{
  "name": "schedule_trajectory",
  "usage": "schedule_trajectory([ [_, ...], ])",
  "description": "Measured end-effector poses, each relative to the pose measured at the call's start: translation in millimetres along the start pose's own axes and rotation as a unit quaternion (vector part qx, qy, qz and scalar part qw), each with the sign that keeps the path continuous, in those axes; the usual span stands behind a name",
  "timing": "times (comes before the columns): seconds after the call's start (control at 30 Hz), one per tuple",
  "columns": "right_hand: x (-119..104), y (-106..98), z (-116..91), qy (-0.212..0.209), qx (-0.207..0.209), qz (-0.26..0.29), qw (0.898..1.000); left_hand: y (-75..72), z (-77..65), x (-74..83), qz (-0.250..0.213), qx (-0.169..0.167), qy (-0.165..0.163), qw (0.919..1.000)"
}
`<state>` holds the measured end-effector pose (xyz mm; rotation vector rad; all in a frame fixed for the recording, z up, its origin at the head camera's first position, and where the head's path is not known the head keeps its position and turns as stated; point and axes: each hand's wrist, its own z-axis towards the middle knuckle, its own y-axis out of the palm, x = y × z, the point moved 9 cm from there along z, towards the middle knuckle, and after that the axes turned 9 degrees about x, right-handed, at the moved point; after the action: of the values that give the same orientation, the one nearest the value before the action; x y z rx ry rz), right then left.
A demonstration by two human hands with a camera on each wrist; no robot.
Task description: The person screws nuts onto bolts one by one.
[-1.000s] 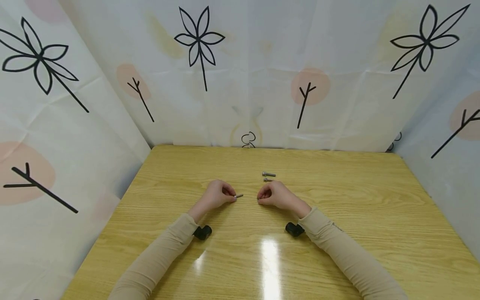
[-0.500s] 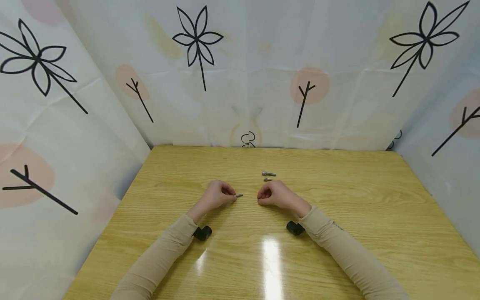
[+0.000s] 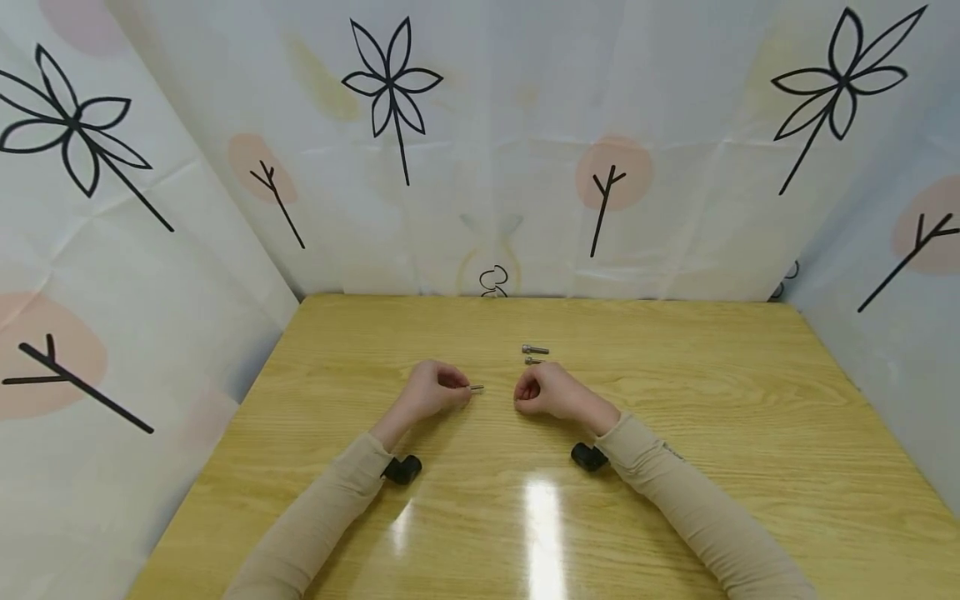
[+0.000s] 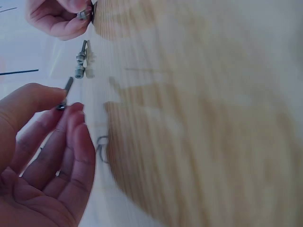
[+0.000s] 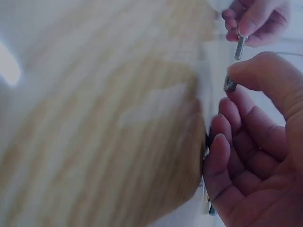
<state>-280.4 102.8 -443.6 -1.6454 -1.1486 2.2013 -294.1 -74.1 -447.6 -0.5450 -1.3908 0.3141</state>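
Between thumb and index fingertip, my left hand [image 3: 437, 386] pinches a small metal bolt [image 3: 477, 388], its shank pointing right toward the other hand. Its thick end is partly covered by the fingers in the left wrist view. My right hand [image 3: 553, 390] pinches a small metal nut [image 5: 230, 84] with thumb and index finger; the head view hardly shows it. A short gap separates bolt and nut. Just beyond the right hand lie two more bolts on the table, a larger one [image 3: 535, 350] and a smaller one [image 3: 532, 361], partly hidden by that hand.
The wooden table [image 3: 360, 333] runs back to a white patterned curtain [image 3: 495, 167], which also hangs at both sides. Black wrist cameras, left [image 3: 403, 469] and right [image 3: 588, 457], sit low by the sleeves. Light glares off the table's front.
Both hands stay nearly in place. The bolt in the left hand has tilted from slightly upward to about level. The nut at the right fingertips has turned and shows less in the head view.
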Motion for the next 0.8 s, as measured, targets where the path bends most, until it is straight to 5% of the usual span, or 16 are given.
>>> schedule_trajectory([
  [0.2,5.3,-27.9,-0.7,0.026,0.049,0.101,0.993,2.9,1.2,14.1,-0.104,0.002,0.007,0.9946],
  [0.4,2.5,-46.6,-2.7,0.069,0.091,0.255,0.960,3.2,3.0,46.1,-0.225,0.000,0.021,0.9742],
  [0.5,3.3,-47.7,-2.7,0.087,0.107,0.340,0.930,5.0,2.9,62.0,-0.258,0.007,0.025,0.9658],
  [0.7,-1.2,-48.4,-4.1,0.084,0.111,0.513,0.847,17.3,6.6,83.3,-0.293,0.010,0.037,0.9552],
  [0.8,-8.1,-49.5,-3.7,0.067,0.098,0.563,0.818,20.5,8.8,88.0,-0.298,0.020,0.041,0.9534],
])
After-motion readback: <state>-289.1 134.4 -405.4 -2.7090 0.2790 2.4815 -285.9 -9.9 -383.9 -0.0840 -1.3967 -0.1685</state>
